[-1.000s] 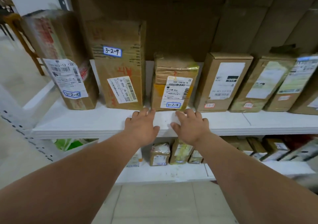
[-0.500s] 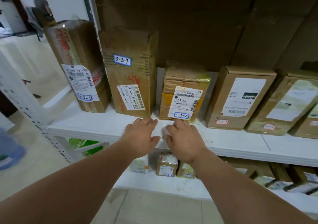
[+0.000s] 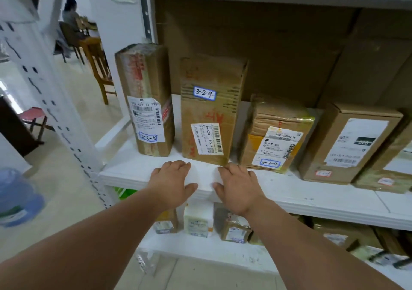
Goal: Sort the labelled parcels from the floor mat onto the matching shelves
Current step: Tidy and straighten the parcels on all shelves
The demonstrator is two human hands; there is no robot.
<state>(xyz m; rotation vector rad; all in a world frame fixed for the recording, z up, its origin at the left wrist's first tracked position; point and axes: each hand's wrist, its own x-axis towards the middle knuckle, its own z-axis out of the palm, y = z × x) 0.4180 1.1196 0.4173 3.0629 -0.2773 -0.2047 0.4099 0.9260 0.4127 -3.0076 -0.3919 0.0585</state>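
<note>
At the shelf edge, centre of the frame: both my hands lie palm-down on the white shelf (image 3: 312,191), holding nothing.
Left hand (image 3: 170,181): fingers relaxed and spread flat on the board, thumb over the front lip, just below the gap between 2 parcels.
Right hand (image 3: 237,186): fingers flat too, tips just short of the base of the 3-2-9 parcel (image 3: 210,111); whether they touch it I cannot tell.
Task's things: the 3-2-10 parcel (image 3: 147,100) stands upright at the left end of the shelf, 3-2-9 upright beside it with a narrow gap, the 3-2-8 parcel (image 3: 274,133) lower and to the right, then plainer boxes (image 3: 347,142) toward the right edge. No floor mat is in view, and no parcel is in my grip.
Judged step: this placement looks finished; the next parcel has to come from the mat.
Risk 1: 3-2-9 and 3-2-10 are tall on narrow bases, so a nudge from my fingers as I pull away could tip one forward off the shelf.
Risk 2: 3-2-10 sits close to the open left end by the upright post (image 3: 73,142); a sideways knock could send it over the side.
Risk 3: leaning my weight on the board's front lip could jolt the row.
Lower shelf (image 3: 200,247): small parcels stand below my wrists; a falling box could strike them.
</note>
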